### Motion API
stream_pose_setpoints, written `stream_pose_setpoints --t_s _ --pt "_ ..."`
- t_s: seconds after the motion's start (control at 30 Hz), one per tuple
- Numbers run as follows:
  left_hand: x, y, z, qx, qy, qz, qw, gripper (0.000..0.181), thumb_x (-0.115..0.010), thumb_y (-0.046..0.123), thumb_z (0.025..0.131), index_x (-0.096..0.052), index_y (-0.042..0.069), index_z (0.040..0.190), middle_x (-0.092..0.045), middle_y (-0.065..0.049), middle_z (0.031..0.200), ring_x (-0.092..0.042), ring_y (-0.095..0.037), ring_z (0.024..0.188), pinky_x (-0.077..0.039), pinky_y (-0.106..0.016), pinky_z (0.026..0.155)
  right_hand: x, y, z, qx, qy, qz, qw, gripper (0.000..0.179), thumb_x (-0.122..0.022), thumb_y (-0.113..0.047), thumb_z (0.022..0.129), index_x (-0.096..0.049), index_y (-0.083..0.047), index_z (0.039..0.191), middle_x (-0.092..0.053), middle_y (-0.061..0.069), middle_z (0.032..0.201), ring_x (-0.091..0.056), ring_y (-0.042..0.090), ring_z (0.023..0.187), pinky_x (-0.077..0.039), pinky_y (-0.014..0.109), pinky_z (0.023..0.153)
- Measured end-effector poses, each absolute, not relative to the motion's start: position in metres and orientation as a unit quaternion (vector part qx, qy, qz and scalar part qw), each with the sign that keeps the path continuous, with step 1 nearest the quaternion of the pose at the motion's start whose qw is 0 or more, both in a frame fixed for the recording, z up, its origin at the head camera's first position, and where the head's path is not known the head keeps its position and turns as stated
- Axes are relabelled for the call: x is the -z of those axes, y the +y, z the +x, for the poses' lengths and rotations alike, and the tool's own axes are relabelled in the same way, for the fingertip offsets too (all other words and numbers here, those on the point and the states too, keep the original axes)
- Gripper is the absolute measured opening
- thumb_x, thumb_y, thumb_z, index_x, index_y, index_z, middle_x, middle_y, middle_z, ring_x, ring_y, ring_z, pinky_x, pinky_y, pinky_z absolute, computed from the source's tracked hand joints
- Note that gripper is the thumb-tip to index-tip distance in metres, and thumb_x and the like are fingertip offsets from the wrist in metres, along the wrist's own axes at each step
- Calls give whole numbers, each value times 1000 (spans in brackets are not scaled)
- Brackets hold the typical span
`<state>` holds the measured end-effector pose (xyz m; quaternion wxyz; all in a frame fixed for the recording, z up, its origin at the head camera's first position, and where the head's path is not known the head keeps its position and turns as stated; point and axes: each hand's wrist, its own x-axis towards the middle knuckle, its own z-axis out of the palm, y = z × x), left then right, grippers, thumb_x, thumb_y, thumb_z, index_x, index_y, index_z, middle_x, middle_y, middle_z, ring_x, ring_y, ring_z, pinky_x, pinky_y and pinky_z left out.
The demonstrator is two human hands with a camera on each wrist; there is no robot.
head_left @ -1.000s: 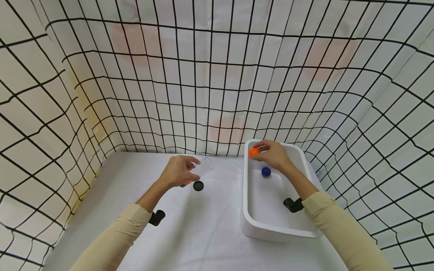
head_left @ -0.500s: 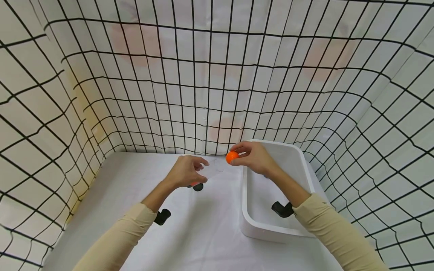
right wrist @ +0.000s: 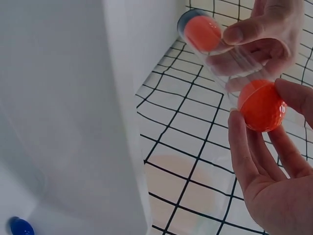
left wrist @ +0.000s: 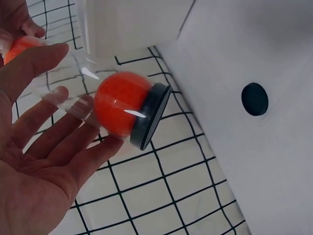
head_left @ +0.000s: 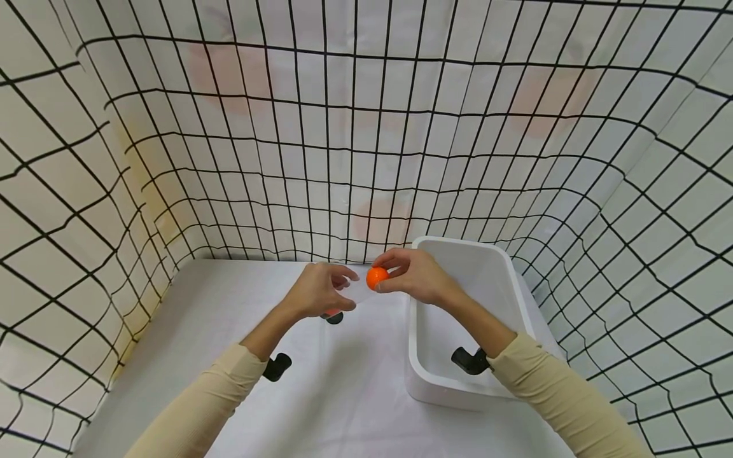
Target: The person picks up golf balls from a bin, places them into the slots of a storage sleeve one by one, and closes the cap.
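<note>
In the head view my left hand (head_left: 316, 291) holds a clear plastic tube (right wrist: 222, 61), its fingers curled round the side. A dark cap (left wrist: 151, 117) covers the tube's lower end. Just inside that end sits an orange ball (left wrist: 120, 102). My right hand (head_left: 422, 278) pinches a second orange ball (head_left: 376, 278), dimpled like a golf ball, between thumb and fingers. This golf ball is at the tube's other end; whether it has entered the mouth I cannot tell. Both hands are above the table, the right beside the bin's left rim.
A white bin (head_left: 413, 343) stands to the right, with a blue ball (right wrist: 20, 226) inside. On the white-covered table lies a dark round disc (left wrist: 255, 99), partly hidden in the head view. Black netting (head_left: 286, 152) encloses the back and sides.
My right hand has carried the orange golf ball left, out from over the bin to the tube's end. My left hand has shifted slightly right with the tube.
</note>
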<state>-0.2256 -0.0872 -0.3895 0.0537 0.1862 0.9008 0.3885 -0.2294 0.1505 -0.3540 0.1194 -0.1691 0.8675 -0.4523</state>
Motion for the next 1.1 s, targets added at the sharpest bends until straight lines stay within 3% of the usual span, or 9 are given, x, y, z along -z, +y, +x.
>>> stream_pose_setpoints --t_s 0.47,0.7,1.1 --pt "387 -84 -222 -384 902 191 51 39 -87 18 72 -78 16 109 -76 -6 99 -70 -19 95 -60 -33 80 357 153 -227 457 860 -187 125 41 -82 -24 83 -71 -19 122 -72 2 120 -71 20 100 -58 40 87" --pt "387 -85 -222 -385 900 197 55 38 -86 17 75 -76 13 111 -76 -7 96 -68 -18 81 -58 -28 70 357 158 -229 445 867 -196 112 40 -80 -25 84 -71 -19 123 -71 1 122 -69 21 105 -57 41 89" --pt "393 -102 -221 -396 899 176 60 38 -82 14 74 -76 14 112 -76 -8 97 -67 -19 80 -59 -28 62 362 203 -254 449 884 -109 62 45 -82 -28 85 -68 -17 126 -70 13 126 -67 28 115 -55 46 94"
